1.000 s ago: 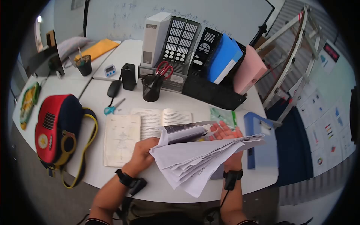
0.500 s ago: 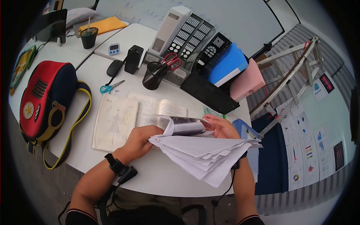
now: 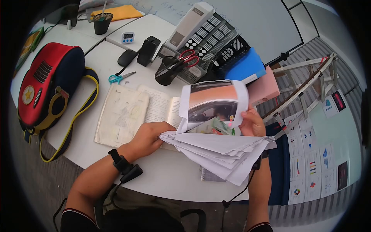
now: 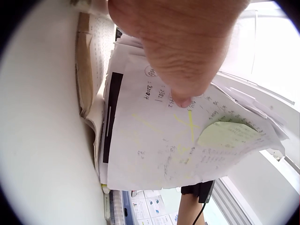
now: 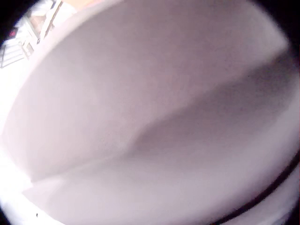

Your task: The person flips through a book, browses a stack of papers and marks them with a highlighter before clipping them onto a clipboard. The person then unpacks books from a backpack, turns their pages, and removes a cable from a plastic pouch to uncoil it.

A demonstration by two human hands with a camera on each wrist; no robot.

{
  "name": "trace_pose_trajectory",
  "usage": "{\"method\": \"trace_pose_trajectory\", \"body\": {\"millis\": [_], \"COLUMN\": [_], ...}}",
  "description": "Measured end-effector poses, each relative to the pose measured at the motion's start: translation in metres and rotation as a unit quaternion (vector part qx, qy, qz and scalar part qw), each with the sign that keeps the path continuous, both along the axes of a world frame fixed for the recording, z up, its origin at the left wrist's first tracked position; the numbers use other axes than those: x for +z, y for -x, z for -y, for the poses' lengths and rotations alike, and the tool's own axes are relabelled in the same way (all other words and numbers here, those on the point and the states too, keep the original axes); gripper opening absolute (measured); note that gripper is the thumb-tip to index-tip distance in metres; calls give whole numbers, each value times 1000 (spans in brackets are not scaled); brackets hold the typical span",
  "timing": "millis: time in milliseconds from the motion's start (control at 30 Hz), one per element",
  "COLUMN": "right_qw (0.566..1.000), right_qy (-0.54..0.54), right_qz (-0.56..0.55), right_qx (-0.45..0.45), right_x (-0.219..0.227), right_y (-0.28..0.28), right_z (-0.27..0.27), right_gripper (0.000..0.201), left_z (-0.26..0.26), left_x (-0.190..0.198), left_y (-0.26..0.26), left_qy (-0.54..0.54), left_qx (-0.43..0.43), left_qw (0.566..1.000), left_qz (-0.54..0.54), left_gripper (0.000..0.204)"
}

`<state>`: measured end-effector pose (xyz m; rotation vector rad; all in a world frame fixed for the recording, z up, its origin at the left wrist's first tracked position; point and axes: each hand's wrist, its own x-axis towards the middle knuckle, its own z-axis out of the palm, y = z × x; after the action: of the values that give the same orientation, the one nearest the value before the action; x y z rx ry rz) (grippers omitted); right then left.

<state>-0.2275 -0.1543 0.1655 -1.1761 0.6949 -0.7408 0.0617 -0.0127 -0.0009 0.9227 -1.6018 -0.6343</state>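
At its left edge my left hand (image 3: 145, 141) grips a thick stack of loose papers (image 3: 216, 149), held above the table and fanned toward the right. My right hand (image 3: 253, 123) pinches the right edge of a printed sheet with a car picture (image 3: 210, 100), which stands raised from the stack. Between them shows a small clear packet with green and red on it (image 3: 220, 127). In the left wrist view, the thumb presses on a handwritten page (image 4: 140, 136) with yellow marks and a pale green note (image 4: 227, 134). Pale paper (image 5: 117, 93) fills most of the right wrist view.
Two worn books, one closed (image 3: 121, 114) and one open (image 3: 154, 102), lie behind the left hand. A red and navy backpack (image 3: 52, 89) stands at the left. Scissors (image 3: 121, 77), a black pen cup (image 3: 166, 73) and file holders (image 3: 189, 29) sit farther back. A spiral notebook (image 3: 211, 174) lies under the papers.
My right hand has gone from spread fingers behind the stack to pinching the car-picture sheet, which has swung up and now faces me. The left hand keeps its grip. The head view has shifted.
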Motion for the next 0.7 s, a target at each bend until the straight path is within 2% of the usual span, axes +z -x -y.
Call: {"method": "trace_pose_trajectory", "body": {"millis": [67,200,367,467,567,633,700], "right_qw": [998,992,991,969,978,981,979], "right_qy": [67,115,117,144,149,149,163], "right_qz": [-20,-39,-38,-190,-143,-117,-109], "right_qx": [-2,-41,-57,-66,-37,-45,-53], "right_x": [4,23,39,49,54,52,52], "right_y": [8,8,15,44,39,30,28], "right_z": [3,-15,-29,-22,-30,-40,-43], "right_gripper": [57,61,50,36,36,40,43], "left_z": [1,1,2,1,-2,-4,-2], "left_x": [-2,-5,-6,-4,4,6,4], "left_y": [0,1,1,0,1,0,1], "left_qy": [-2,-8,-19,-31,-36,-88,-74], "left_qx": [1,6,12,-3,13,9,24], "left_qw": [1000,1000,1000,999,999,995,996], "left_qz": [0,-2,-4,-11,-28,-38,-31], "left_gripper": [38,38,35,34,36,39,40]}}
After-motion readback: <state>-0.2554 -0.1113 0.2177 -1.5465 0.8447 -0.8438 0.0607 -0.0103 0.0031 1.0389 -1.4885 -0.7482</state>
